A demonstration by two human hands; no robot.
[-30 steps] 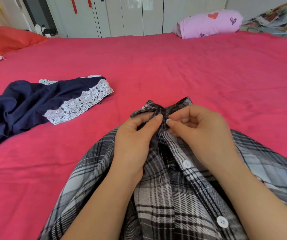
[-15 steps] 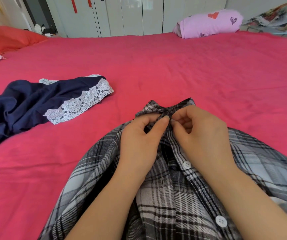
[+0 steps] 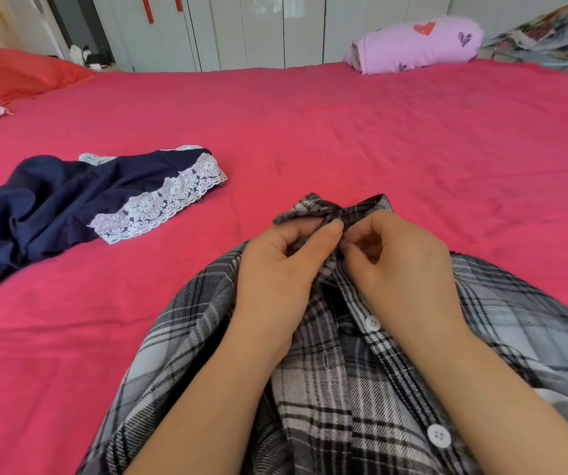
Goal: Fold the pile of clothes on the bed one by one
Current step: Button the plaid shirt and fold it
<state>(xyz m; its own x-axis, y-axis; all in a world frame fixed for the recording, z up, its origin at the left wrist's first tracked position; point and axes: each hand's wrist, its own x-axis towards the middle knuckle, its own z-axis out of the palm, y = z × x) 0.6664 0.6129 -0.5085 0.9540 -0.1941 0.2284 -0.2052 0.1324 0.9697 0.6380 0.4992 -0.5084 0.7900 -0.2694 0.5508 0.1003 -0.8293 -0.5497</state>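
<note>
Navy garment lies at left on the bed. Plaid shirt fills the lower centre. Left hand and right hand, fingers curled, each pinch its collar. 2 buttons show lower right.
</note>
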